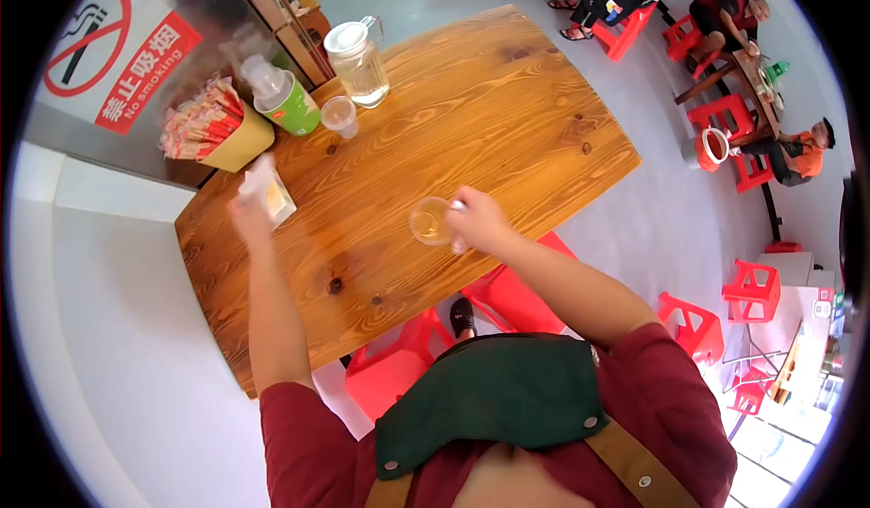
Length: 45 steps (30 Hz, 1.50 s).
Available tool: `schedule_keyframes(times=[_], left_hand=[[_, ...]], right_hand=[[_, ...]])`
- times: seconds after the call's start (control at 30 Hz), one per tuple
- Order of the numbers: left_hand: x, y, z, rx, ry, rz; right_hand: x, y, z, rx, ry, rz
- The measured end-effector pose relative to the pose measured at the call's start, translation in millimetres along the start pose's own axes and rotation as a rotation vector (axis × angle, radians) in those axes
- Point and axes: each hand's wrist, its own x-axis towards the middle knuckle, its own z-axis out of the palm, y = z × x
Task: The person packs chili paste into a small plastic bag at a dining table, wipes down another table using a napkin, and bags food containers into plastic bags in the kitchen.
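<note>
On the wooden table (471, 118), my right hand (480, 222) is closed at the right side of a clear cup (428, 222). Small whitish bits show at the fingers, too unclear to name. The cup looks see-through, with a yellowish tint low inside. At the table's left side, my left hand (250, 220) is smeared by motion, right beside a small tissue box (280, 202) with white tissue sticking out of its top. Whether the left fingers grip the tissue cannot be made out.
Along the wall stand a yellow box of wrapped chopsticks (243, 143), a green container of plastic cups (294, 109), another clear cup (340, 116) and a lidded glass jug (361, 66). Red stools (399, 367) sit at the near edge. Seated people (725, 19) are farther off.
</note>
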Motion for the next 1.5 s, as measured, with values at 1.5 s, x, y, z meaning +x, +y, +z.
schedule_keyframes(times=[1.5], left_hand=[[-236.4,125.8,152.0,-0.119,-0.896,1.091]], right_hand=[[-306.0,189.5,-144.3,0.334,0.940,0.330]])
